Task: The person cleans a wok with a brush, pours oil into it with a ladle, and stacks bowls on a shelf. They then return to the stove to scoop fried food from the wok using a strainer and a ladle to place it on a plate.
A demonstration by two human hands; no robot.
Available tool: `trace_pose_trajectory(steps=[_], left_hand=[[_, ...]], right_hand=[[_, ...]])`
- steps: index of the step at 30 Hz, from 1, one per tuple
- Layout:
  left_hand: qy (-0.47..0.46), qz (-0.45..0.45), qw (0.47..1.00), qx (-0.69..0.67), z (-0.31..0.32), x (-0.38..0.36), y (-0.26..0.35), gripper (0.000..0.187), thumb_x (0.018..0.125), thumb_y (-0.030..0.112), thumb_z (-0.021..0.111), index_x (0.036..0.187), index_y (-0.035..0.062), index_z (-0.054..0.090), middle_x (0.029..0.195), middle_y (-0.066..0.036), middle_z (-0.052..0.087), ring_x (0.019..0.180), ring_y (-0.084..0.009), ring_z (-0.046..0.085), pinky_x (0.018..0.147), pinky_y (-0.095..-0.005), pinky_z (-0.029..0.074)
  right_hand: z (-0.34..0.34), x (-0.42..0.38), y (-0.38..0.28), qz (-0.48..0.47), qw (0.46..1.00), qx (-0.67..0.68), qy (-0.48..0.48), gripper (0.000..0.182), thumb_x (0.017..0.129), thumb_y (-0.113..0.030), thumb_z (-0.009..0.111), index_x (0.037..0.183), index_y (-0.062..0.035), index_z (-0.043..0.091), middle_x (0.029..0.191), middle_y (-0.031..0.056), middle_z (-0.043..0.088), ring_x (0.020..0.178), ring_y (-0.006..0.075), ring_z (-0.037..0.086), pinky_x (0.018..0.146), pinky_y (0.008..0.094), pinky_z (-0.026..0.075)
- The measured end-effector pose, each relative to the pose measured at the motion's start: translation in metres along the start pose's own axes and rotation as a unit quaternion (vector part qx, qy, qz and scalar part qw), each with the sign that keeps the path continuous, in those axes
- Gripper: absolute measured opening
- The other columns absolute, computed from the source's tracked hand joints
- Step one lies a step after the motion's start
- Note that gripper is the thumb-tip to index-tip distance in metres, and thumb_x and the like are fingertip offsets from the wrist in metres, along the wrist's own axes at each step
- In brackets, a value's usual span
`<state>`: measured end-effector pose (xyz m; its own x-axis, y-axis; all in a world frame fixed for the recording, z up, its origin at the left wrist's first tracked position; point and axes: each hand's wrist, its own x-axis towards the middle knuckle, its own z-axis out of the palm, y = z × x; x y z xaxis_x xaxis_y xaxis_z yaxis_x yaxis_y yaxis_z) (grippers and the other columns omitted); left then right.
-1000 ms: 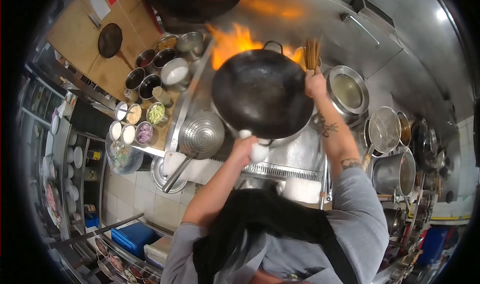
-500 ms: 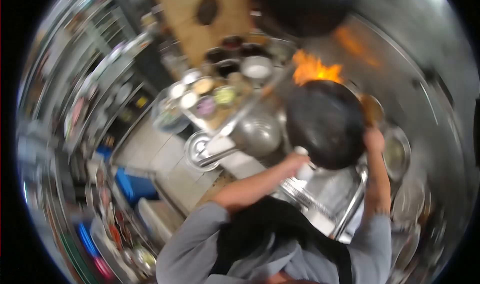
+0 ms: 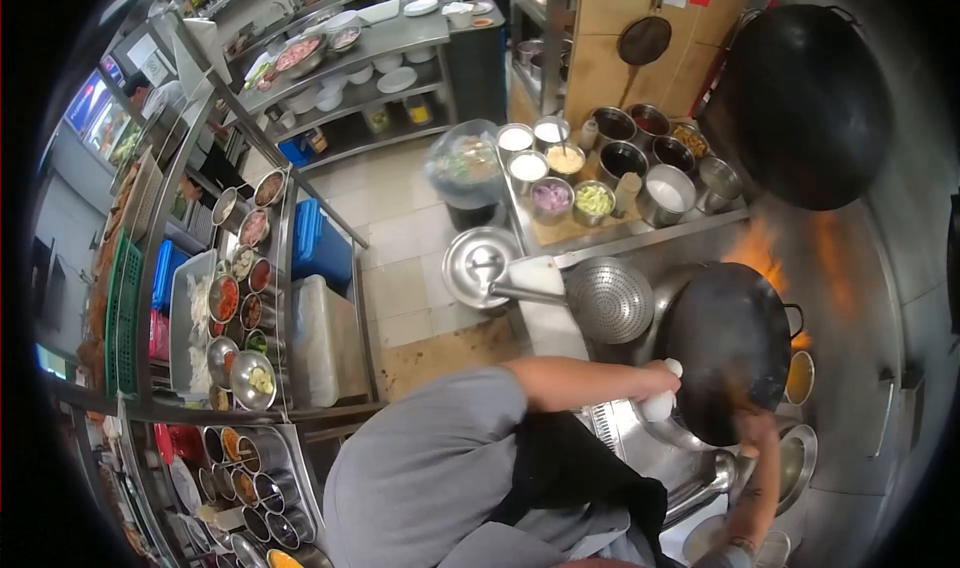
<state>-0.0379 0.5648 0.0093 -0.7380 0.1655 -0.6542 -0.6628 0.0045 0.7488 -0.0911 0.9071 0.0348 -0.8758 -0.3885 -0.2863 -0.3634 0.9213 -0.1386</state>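
Observation:
A dark wok (image 3: pixel 712 338) sits over the stove at the right, with flames (image 3: pixel 760 253) rising behind its far rim. My left hand (image 3: pixel 658 380) is closed round a white cloth (image 3: pixel 657 406) at the wok's near left edge. At the near right rim is my right hand (image 3: pixel 757 430), its fingers curled and blurred; what it holds, if anything, I cannot make out. A perforated metal strainer (image 3: pixel 610 300) lies left of the wok, its handle pointing left. The wok's contents are not visible.
Containers of sauces and chopped ingredients (image 3: pixel 593 200) stand beyond the strainer. Another large wok (image 3: pixel 810 108) is at the upper right. A metal lid (image 3: pixel 482 268) lies left of the strainer. Ingredient racks (image 3: pixel 240 308) line the left; a person (image 3: pixel 160 98) stands behind them.
The view has swung, bringing more of the left side of the kitchen into sight. The wok and both hands appear lower and further right, and my right hand sits at a nearer part of the rim.

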Motion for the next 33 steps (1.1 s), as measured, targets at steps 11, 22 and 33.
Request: trace_pose_trajectory(steps=[11,22,33], left_hand=[[-0.027,-0.033,0.999,-0.002,-0.006,-0.018,0.012,0.034,0.072,0.016,0.068,0.101,-0.0015,0.065,0.094,-0.014,0.065,0.082,-0.0265,0.064,0.067,-0.0414,0.051],[-0.092,0.020,0.995,-0.022,-0.010,0.000,0.002,0.033,0.073,0.015,0.070,0.100,-0.0025,0.064,0.085,-0.012,0.064,0.074,-0.0234,0.063,0.061,-0.0388,0.051],[-0.157,-0.052,0.981,-0.106,-0.012,-0.001,0.010,0.025,0.076,0.004,0.061,0.099,-0.0055,0.057,0.089,-0.016,0.062,0.076,-0.0278,0.064,0.066,-0.0433,0.055]], right_hand=[[0.020,0.091,-0.085,0.289,0.769,0.569,0.040,0.043,0.095,-0.034,0.054,0.124,-0.0016,0.054,0.078,0.0058,0.056,0.063,0.0178,0.059,0.055,0.0329,0.052],[-0.059,-0.036,0.049,0.161,0.917,-0.158,0.330,0.041,0.080,-0.009,0.058,0.121,-0.0054,0.057,0.096,0.0133,0.066,0.083,0.0268,0.064,0.071,0.0352,0.053],[-0.058,0.036,-0.160,0.173,0.817,0.528,-0.154,0.053,0.088,-0.038,0.060,0.132,-0.0088,0.054,0.125,0.0118,0.057,0.094,0.0179,0.061,0.080,0.0330,0.054]])
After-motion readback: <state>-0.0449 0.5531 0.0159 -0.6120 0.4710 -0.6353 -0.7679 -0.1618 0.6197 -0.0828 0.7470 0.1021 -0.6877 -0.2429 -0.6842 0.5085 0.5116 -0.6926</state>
